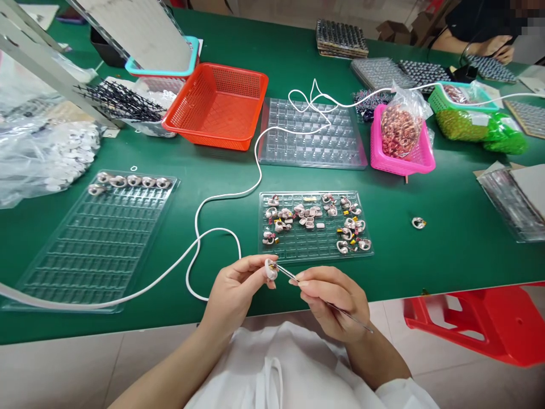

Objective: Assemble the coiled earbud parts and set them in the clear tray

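White shirt fabric point(255, 375) lies nearest, below both hands. Thumb and fingers of the left hand point(232, 289) pinch a small pale part point(271, 275) near the table edge, probably to steady it and leave its opening exposed; the right hand point(336, 301) pinches slim metal tweezers point(288, 274) like a pen, likely for fine control, tips at that opening. Just beyond, a clear tray point(309, 245) keeps loose pieces within reach. Leftward, another tray point(100, 241) seats similar parts in cells, seemingly for order. Farther off stands a red basket point(213, 135).
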The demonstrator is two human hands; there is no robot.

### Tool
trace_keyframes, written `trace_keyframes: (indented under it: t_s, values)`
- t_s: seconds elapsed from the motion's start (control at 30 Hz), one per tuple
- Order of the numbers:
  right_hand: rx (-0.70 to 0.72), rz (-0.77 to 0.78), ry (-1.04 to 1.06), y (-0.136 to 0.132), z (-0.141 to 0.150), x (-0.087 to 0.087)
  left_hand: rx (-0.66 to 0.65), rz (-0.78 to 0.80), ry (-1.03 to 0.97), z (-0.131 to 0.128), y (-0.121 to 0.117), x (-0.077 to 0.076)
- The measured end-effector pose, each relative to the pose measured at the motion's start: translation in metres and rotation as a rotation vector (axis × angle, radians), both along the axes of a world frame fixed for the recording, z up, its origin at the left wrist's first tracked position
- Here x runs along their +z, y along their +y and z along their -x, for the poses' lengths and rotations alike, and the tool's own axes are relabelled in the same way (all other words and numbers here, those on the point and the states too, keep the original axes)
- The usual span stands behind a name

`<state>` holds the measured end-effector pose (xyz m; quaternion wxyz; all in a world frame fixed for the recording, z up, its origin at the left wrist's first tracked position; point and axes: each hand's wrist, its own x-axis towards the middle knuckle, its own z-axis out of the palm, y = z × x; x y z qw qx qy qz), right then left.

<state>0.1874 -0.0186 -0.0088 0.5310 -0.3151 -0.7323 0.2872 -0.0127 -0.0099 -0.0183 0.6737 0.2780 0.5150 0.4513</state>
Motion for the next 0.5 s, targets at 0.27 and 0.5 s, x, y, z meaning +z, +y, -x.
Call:
trace_keyframes:
  t_s: [0.27, 0.5]
  values:
    - [-0.008, 0.000, 0.001, -0.0020, 0.0003, 0.0001, 0.005, 0.011, 0.008, 0.0007, 0.0002, 0.0000]
    - [0.017, 0.057, 0.016, -0.0008, 0.0006, -0.0002, 0.000, 0.019, -0.004, 0.0001, 0.0004, 0.0007]
